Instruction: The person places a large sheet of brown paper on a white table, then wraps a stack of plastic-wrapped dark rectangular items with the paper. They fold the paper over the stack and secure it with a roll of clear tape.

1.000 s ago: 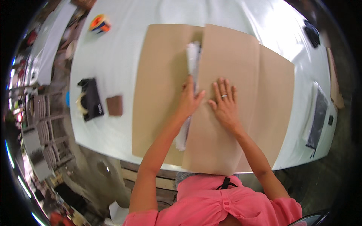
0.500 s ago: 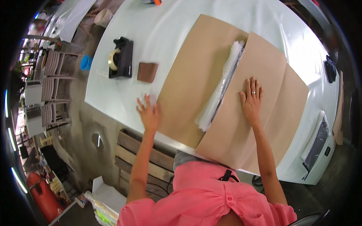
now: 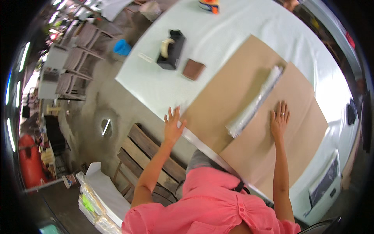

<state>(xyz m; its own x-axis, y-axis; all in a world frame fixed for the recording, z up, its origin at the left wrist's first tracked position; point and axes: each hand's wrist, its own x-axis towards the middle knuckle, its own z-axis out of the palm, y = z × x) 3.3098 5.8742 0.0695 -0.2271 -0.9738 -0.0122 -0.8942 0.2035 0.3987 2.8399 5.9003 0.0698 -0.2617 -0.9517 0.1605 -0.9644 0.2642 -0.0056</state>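
A large sheet of stiff brown paper (image 3: 222,85) lies on the white-covered table. Its right part (image 3: 300,101) is folded over a clear plastic-wrapped bundle (image 3: 255,103), and only the bundle's left strip shows. My right hand (image 3: 279,123), with a ring on one finger, rests flat on the folded part, fingers stretched out. At the sheet's left near edge is my left hand (image 3: 173,126), its fingers spread and nothing in them. Whether it touches the paper edge I cannot tell.
A black tape dispenser (image 3: 171,50) and a brown square piece (image 3: 193,69) lie left of the sheet. Farther off is an orange and blue item (image 3: 209,5). A plastic-wrapped dark packet (image 3: 324,179) lies at right. A wooden slatted bench (image 3: 154,156) stands before the table.
The view has turned, shifting the table contents. The folded paper now lies flatter over the bundle, and less of the bundle shows. My right hand stays on the fold; my left stays by the left edge.
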